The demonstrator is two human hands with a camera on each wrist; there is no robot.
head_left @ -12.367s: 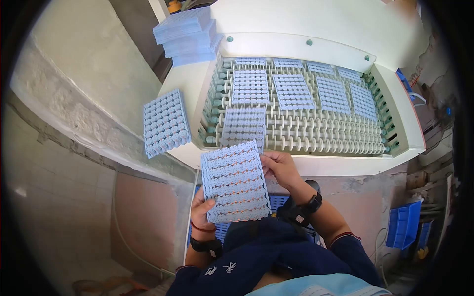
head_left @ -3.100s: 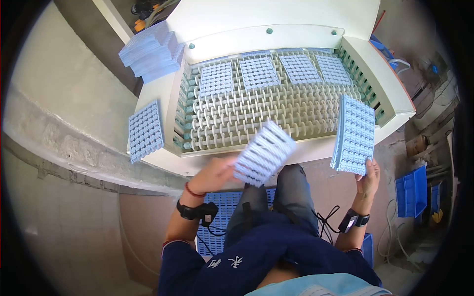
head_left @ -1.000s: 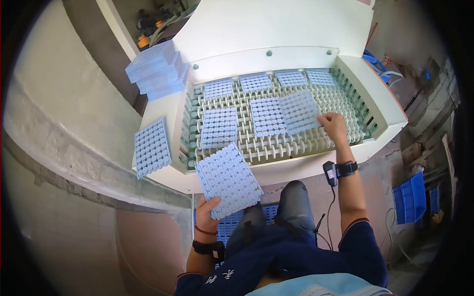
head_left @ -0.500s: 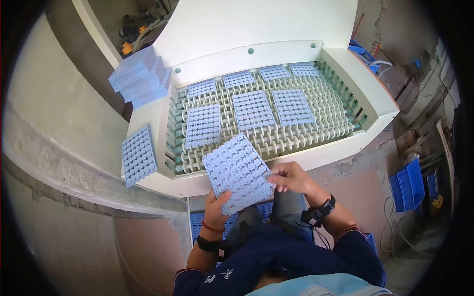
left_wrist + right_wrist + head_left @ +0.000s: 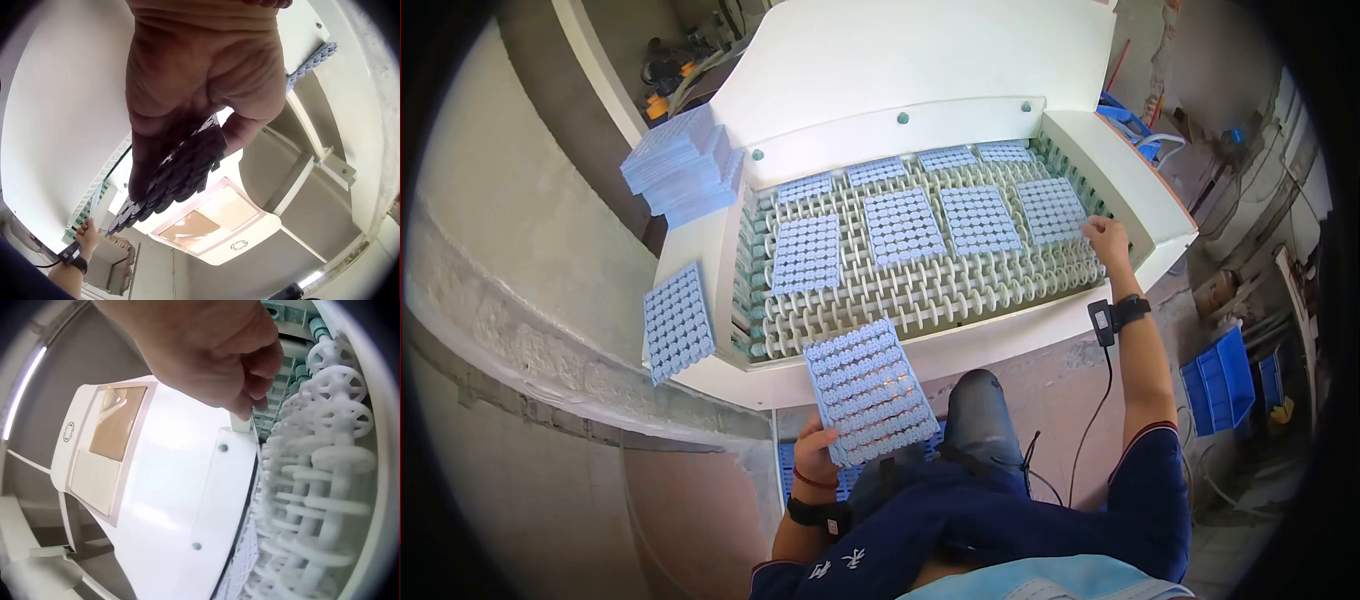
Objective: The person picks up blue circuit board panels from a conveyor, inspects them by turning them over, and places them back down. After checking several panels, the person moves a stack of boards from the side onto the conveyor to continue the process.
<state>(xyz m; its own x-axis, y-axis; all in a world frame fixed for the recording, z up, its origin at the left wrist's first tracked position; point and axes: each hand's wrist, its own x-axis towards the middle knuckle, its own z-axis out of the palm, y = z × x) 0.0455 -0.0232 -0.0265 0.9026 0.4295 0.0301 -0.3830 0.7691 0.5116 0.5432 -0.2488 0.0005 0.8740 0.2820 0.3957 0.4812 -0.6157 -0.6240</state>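
Observation:
My left hand [image 5: 813, 450] grips a small stack of light-blue circuit board panels [image 5: 870, 392] by its lower left corner, thumb on top, in front of the machine. In the left wrist view the layered panel edges [image 5: 181, 169] show dark below the palm. At the right end of the white wheeled rollers [image 5: 940, 300], my right hand [image 5: 1108, 240] pinches the near right corner of a single panel [image 5: 1052, 210]. The right wrist view shows its thin edge between thumb and fingers, low over the wheels. Three panels, one being the middle panel [image 5: 903, 226], lie left of it in a row.
Farther back, another row of panels [image 5: 876, 172] lies partly under the white cover [image 5: 900, 60]. A tall pile of panels [image 5: 680, 165] stands on the machine's left side, with more panels [image 5: 678, 322] nearer the front. A blue bin [image 5: 1218, 380] is at right.
My right hand set a third panel in the row, returned to the left-hand stack, then moved right and forward with another panel. The far row has slid deeper under the cover.

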